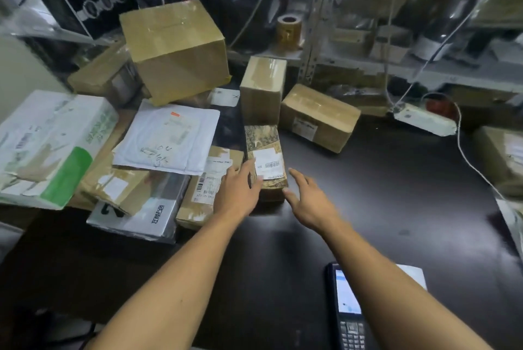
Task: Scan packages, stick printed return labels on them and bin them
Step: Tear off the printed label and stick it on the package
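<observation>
A small patterned brown package [264,148] with a white barcode label lies on the dark table [382,180]. My left hand [239,192] rests against its left near edge, fingers spread and touching it. My right hand [307,199] hovers at its right near corner, fingers apart, holding nothing. A handheld scanner [346,307] with a lit screen lies near the front edge, partly under my right forearm. A white sheet [413,274] lies beside it.
Piled packages fill the left: a green-and-white box [48,148], a white mailer [169,137], a silver bag [147,216], a flat labelled box [206,188]. Taped cartons [175,52] [263,89] [319,117] stand behind. A tape roll [288,28], power strip [424,120] and shelving lie beyond.
</observation>
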